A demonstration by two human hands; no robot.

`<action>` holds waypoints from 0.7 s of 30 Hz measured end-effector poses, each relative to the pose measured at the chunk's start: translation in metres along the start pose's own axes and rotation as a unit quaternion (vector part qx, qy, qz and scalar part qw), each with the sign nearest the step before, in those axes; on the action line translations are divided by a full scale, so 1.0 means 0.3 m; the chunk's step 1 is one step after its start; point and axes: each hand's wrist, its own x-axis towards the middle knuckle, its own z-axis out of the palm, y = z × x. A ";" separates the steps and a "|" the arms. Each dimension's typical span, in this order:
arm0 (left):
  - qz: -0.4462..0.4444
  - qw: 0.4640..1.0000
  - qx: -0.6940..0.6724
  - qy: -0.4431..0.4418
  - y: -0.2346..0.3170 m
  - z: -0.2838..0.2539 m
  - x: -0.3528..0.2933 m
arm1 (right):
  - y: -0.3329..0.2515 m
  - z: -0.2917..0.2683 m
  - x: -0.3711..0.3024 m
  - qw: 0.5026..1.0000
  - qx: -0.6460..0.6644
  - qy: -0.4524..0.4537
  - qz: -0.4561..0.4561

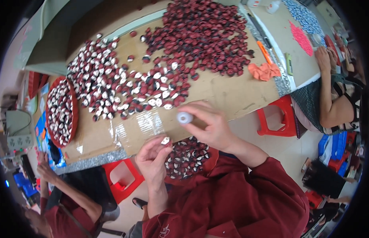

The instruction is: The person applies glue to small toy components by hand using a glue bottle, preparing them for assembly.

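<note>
Two bare hands are busy over the near part of a desk (pixel 220 93). The left hand (pixel 152 154) has its grip clamped on one small piece (pixel 165 141), with the thumb and fingers pinching it. The piece is white and red, and its white part faces up. The right hand (pixel 210 123) has its grip clamped on a white bottle (pixel 184 118), with the bottle's round end facing us. The bottle is to the right of the piece and a bit farther away. They do not touch.

Between the two arms, just past the near edge of the desk, is a red bowl (pixel 212 159) full of red, black and white bits. Far back on the desk is a big heap (pixel 204 35) of dark red bits. To the left of it are lots of red and white bits (pixel 101 67), spread out and piled up. At the far left, a red basket (pixel 74 123) is full of them too. Clear tape (pixel 150 122) is stuck on the desk near the hands. On the right lie an orange cloth (pixel 265 71), an orange knife (pixel 264 52) and a green knife (pixel 289 64). Other people sit on the left and right.
</note>
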 end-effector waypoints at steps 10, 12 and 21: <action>-0.064 0.997 -0.049 -0.003 0.005 0.041 -0.016 | 0.072 -0.121 0.139 0.968 -0.214 0.110 -0.075; -0.084 0.993 -0.085 -0.014 0.013 0.060 -0.015 | 0.095 -0.118 0.176 0.946 -0.293 0.058 -0.125; -0.119 0.986 -0.099 -0.067 -0.017 0.062 -0.022 | -0.051 -0.165 0.014 0.985 -0.156 -0.051 -0.062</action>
